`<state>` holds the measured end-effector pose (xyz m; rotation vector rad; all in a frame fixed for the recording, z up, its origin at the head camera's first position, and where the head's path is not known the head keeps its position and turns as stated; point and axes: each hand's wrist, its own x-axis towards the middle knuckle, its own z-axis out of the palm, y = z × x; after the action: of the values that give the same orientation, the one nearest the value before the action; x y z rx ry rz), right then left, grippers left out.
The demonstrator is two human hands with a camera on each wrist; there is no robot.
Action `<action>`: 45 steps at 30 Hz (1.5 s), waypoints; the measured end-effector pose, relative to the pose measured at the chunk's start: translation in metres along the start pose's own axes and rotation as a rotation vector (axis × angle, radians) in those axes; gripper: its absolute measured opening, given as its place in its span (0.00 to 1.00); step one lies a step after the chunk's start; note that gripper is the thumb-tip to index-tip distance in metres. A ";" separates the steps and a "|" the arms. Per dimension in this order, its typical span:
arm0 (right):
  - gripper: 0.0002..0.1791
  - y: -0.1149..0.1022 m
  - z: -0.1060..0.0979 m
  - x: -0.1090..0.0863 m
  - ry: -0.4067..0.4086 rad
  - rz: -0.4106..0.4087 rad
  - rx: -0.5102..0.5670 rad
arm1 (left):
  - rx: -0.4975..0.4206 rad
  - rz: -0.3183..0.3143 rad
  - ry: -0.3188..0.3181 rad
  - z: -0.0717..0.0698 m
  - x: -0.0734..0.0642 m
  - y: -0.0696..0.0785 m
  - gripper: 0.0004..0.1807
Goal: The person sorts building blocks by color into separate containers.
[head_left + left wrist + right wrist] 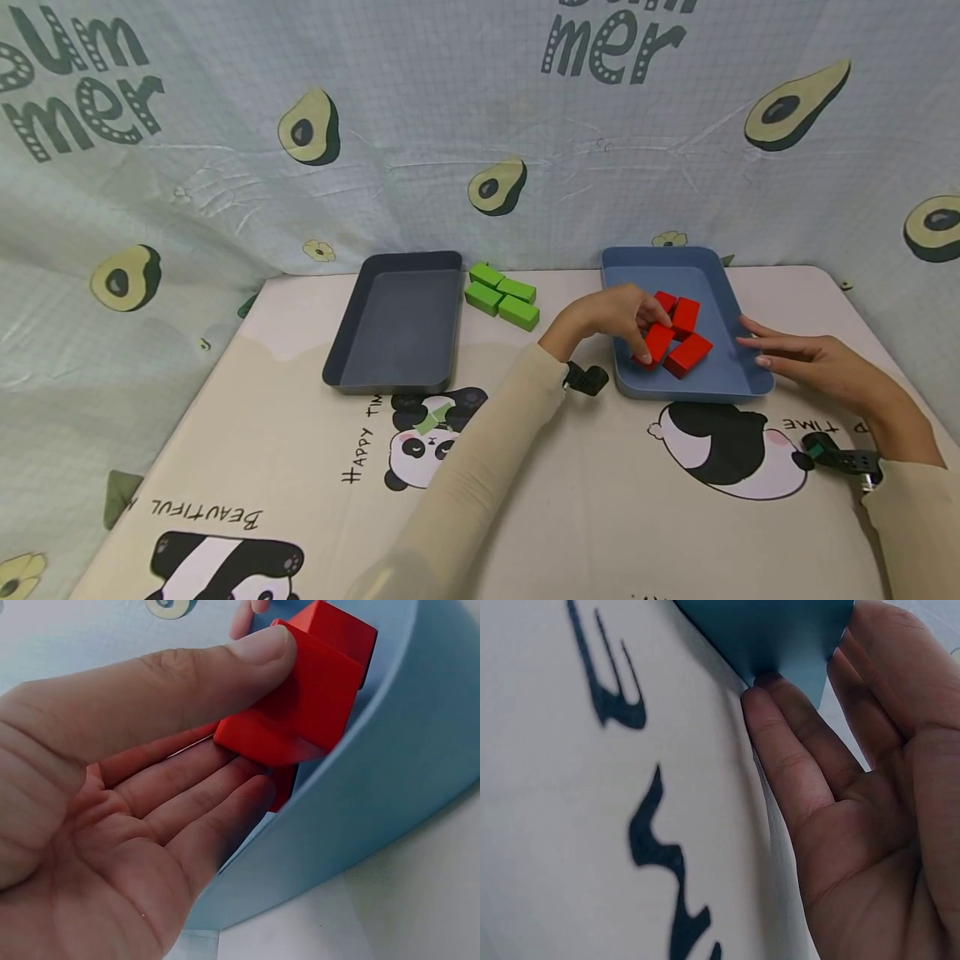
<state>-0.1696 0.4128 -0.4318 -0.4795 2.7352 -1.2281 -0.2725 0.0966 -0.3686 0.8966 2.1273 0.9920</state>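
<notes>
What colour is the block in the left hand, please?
The block is red; the left wrist view shows it best.

panda-print table [585,500], probably cloth-covered | grey tray [397,325] | four green blocks [486,298] | blue tray [720,367]

4 red blocks [688,356]; 4 green blocks [518,313]; 1 blue tray [726,358]; 1 dark grey tray [401,329].
</notes>
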 end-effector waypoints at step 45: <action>0.22 0.004 -0.003 -0.001 -0.020 -0.002 0.001 | 0.347 0.163 0.126 -0.034 -0.106 -0.021 0.23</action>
<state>-0.1706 0.4174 -0.4331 -0.4926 2.7177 -1.2184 -0.2434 -0.0102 -0.3419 1.2180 2.4102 0.7851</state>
